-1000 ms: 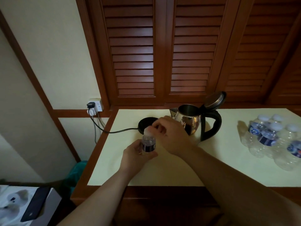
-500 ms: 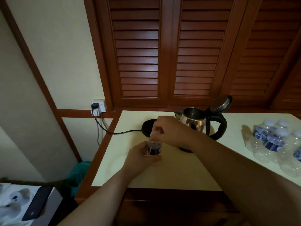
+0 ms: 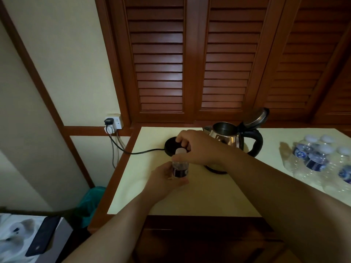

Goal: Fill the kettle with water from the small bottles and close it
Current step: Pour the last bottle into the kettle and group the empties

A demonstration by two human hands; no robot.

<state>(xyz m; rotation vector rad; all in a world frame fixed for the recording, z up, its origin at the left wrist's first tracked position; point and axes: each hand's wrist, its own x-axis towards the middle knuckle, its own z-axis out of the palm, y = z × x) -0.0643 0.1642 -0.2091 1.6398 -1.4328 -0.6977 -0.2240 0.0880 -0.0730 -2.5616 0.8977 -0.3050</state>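
A steel kettle with a black handle stands on the pale table, its lid tipped open. In front of it my left hand grips a small water bottle with a dark label, held upright above the table. My right hand is closed over the bottle's white cap, fingers around it. The lower part of the kettle is hidden behind my right wrist.
The kettle's black base sits left of the kettle, its cord running to a wall socket. A pack of several small bottles lies at the table's right. A phone rests at lower left. Wooden shutters stand behind.
The view has shifted slightly right and down. Both hands stay on the bottle; my right hand has turned a little on the cap, which now shows more.
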